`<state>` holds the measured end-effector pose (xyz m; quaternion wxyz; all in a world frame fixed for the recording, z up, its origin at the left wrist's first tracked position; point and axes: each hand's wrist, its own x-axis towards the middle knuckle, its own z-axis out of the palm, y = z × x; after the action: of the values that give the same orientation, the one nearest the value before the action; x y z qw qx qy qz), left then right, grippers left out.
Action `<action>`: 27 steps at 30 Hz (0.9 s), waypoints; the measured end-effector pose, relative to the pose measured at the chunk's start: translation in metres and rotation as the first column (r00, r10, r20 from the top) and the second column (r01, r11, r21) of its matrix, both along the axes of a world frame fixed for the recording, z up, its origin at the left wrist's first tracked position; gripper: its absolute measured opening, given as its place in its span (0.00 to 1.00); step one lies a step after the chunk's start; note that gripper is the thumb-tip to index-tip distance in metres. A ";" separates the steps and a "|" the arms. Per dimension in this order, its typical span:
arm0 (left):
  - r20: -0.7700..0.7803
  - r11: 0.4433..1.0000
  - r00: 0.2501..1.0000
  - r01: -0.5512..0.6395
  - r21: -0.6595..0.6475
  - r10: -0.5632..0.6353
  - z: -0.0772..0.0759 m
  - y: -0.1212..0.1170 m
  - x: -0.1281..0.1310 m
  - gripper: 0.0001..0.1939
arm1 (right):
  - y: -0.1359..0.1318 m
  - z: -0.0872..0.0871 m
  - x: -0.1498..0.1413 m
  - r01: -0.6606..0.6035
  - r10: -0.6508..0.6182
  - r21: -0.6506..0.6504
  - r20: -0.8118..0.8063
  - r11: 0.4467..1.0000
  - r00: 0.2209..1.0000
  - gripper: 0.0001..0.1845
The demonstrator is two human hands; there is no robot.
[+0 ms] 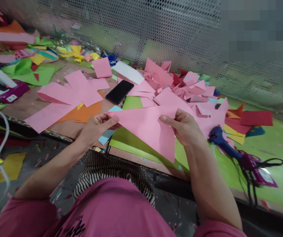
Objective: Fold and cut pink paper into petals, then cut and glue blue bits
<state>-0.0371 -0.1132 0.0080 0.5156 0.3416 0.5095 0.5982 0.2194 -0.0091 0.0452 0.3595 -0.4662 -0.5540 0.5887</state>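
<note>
A triangular piece of pink paper (148,128) is stretched between my two hands, above the front edge of the table. My left hand (104,123) pinches its narrow left corner between thumb and fingers. At its right side, my right hand (183,125) grips the paper with the thumb on top and the fingers behind. Bright green sheets (131,141) lie beneath the held paper. Just beyond it rests a black smartphone (120,91). A heap of cut and folded pink paper pieces (163,75) is spread behind my right hand.
Pink strips (77,90) and orange paper (85,113) lie to the left. At right are a blue glue gun (224,143) and a purple power strip (261,172) with cords. Another purple power strip (10,92) stands far left. A perforated metal panel (131,29) rises behind the table.
</note>
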 end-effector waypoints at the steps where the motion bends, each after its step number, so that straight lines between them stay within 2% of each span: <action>1: -0.001 1.000 1.000 -0.001 0.019 0.001 -0.001 0.000 0.000 0.18 | 0.000 0.000 0.001 -0.002 0.002 -0.006 0.012 1.000 1.000 0.22; 6: -0.071 0.996 0.997 -0.020 0.090 0.026 0.001 -0.002 -0.006 0.17 | -0.003 0.001 0.002 0.000 0.000 -0.047 -0.003 0.999 1.000 0.23; 9: -0.141 0.999 0.990 -0.019 0.038 0.024 0.006 -0.006 -0.010 0.18 | 0.000 0.001 0.002 -0.003 0.002 -0.057 -0.018 0.998 1.000 0.23; 12: -0.278 0.996 0.956 0.076 -0.052 -0.087 0.008 -0.009 -0.016 0.16 | 0.003 0.003 0.003 -0.058 0.059 -0.042 0.021 0.997 0.998 0.24; 14: -0.317 0.985 0.935 0.134 -0.108 -0.161 0.007 -0.008 -0.020 0.15 | -0.001 0.010 0.003 -0.083 0.077 0.066 0.087 0.994 0.993 0.23; 15: -0.298 0.984 0.940 0.134 -0.116 -0.164 0.006 -0.007 -0.021 0.15 | -0.007 0.015 0.003 -0.056 0.032 0.187 0.132 0.981 0.991 0.22; 16: -0.256 0.987 0.957 0.112 -0.113 -0.138 0.005 -0.005 -0.022 0.15 | -0.015 0.021 0.002 -0.009 -0.053 0.347 0.167 0.938 0.985 0.19; 17: -0.191 0.993 0.978 0.068 -0.101 -0.086 0.005 -0.003 -0.022 0.15 | -0.024 0.028 0.001 0.065 -0.188 0.538 0.177 0.840 0.966 0.17; 18: -0.111 0.996 0.993 0.018 -0.089 -0.028 0.005 -0.002 -0.020 0.14 | -0.035 0.033 0.000 0.128 -0.315 0.703 0.142 0.700 0.939 0.16; 19: -0.026 0.996 0.999 -0.022 -0.089 0.020 0.005 0.000 -0.016 0.13 | -0.046 0.036 -0.003 0.127 -0.350 0.776 0.126 0.618 0.928 0.10; 20: 0.056 0.994 0.997 -0.042 -0.100 0.047 0.006 0.000 -0.010 0.13 | -0.056 0.038 -0.007 0.026 -0.265 0.754 0.199 0.657 0.943 0.05; 21: 0.130 0.992 0.990 -0.038 -0.117 0.053 0.006 0.000 -0.003 0.12 | -0.064 0.036 -0.012 -0.157 -0.081 0.650 0.321 0.744 0.944 0.11; 22: 0.193 0.991 0.980 -0.014 -0.133 0.040 0.006 -0.001 0.006 0.12 | -0.068 0.031 -0.018 -0.343 0.131 0.481 0.421 0.806 0.897 0.15; 23: 0.242 0.989 0.970 0.021 -0.143 0.014 0.006 -0.003 0.015 0.13 | -0.069 0.025 -0.024 -0.432 0.262 0.326 0.451 0.841 0.853 0.18; 25: 0.284 0.985 0.958 0.093 -0.148 -0.047 0.004 -0.009 0.032 0.16 | -0.064 0.008 -0.034 -0.353 0.255 0.200 0.394 0.914 0.883 0.27; 27: 0.254 0.973 0.959 0.167 -0.158 -0.123 0.001 -0.016 0.043 0.18 | -0.054 -0.005 -0.038 -0.179 0.135 0.160 0.255 0.971 0.957 0.33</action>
<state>0.0061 -0.1292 0.0094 0.6449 0.2550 0.4677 0.5480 0.1810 -0.0633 0.0402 0.2821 -0.4542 -0.6805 0.5010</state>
